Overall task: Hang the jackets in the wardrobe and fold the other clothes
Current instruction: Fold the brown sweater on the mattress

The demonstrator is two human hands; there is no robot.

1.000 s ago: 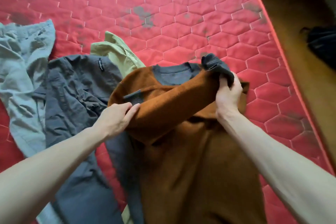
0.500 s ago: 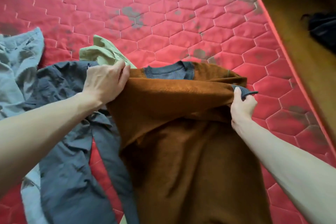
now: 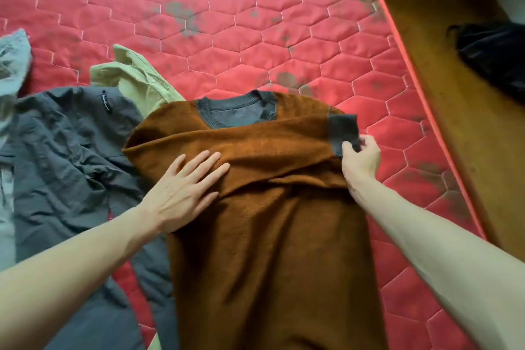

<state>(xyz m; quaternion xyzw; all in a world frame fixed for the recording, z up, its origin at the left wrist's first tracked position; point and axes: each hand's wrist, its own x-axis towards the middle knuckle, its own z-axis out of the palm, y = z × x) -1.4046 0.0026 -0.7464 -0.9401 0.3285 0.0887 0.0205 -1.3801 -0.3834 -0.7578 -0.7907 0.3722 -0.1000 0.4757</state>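
**Sleeve laid across the brown sweater, both hands on it**

Head view: the brown sweater (image 3: 272, 236) lies front-up on the red quilted mattress (image 3: 255, 31), grey collar (image 3: 237, 111) at the far end, hem running off the near edge of the picture. One sleeve is folded across the chest from left to right, and its dark grey cuff (image 3: 342, 129) sits at the sweater's right shoulder. The left hand (image 3: 181, 193) is flat, fingers straight and spread, pressing on the folded sleeve at the left side of the chest: grip released. The right hand (image 3: 359, 159) pinches the near edge of the cuff between thumb and fingers: grip grasping the cuff.

Around it: a dark grey jacket (image 3: 68, 156) lies crumpled just left of the sweater, its edge running under the left forearm. A pale green garment (image 3: 136, 77) pokes out at the far side between jacket and sweater. A light grey-blue garment (image 3: 14, 65) lies at the far left edge. On the wooden floor (image 3: 426, 94) to the right, well apart from the bed, sits a black bag (image 3: 494, 57).

Against half a second ago: the left hand has come off the shoulder fold, where its fingers were curled, and now lies flat lower on the chest. The cuff has been drawn out flat, more of it showing.
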